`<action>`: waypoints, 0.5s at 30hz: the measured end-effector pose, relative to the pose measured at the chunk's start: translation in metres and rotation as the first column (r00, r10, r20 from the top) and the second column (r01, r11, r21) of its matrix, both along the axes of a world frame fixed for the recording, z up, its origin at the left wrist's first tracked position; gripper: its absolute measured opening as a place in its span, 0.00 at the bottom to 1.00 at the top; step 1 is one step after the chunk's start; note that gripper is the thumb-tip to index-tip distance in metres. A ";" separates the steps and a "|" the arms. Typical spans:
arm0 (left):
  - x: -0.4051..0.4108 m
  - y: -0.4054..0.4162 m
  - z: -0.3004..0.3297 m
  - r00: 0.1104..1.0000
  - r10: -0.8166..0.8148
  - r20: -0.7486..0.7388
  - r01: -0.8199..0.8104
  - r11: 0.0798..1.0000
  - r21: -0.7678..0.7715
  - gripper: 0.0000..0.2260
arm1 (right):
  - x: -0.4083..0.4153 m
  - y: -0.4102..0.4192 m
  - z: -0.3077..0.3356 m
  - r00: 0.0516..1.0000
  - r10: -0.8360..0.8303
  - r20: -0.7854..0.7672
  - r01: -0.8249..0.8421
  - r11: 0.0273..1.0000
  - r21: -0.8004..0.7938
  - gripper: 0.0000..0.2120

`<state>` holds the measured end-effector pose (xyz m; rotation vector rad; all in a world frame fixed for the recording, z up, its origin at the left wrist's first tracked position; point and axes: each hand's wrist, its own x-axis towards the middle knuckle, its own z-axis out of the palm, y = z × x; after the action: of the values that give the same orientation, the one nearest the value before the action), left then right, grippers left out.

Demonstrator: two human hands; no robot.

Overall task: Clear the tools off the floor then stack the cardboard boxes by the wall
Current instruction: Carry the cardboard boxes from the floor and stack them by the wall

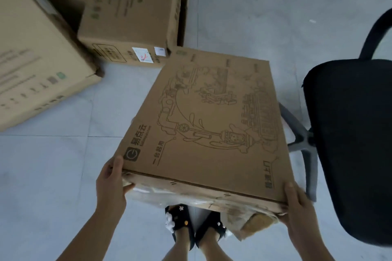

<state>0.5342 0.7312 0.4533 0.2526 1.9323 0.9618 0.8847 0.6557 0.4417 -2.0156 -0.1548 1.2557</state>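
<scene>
Left hand [110,178] and right hand [297,203]: each clamped on a near corner of the flat printed box [207,125], held above the floor (no tools visible). Step: stacking. Next calls for carrying it to the two cartons [131,17] ahead-left, clear of the chair [350,144].

Left hand [110,178] and right hand [297,203] hold a flat cardboard box [207,125].

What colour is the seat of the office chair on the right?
Black seat, seen in the head view.
</scene>
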 end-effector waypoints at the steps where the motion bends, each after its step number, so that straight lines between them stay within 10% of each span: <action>1: -0.005 -0.014 0.021 0.999 0.033 -0.005 -0.033 0.999 -0.014 0.12 | -0.004 -0.005 0.020 1.000 0.027 -0.002 -0.027 1.000 -0.008 0.17; 15: -0.023 -0.208 0.257 0.877 0.475 -0.066 -0.464 0.876 0.135 0.07 | -0.037 -0.027 0.248 0.869 0.493 0.040 -0.492 0.852 0.179 0.12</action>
<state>0.5112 0.5230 0.7099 -0.1209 2.0758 1.4045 0.8474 0.6283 0.6900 -1.8671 -0.8030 1.4926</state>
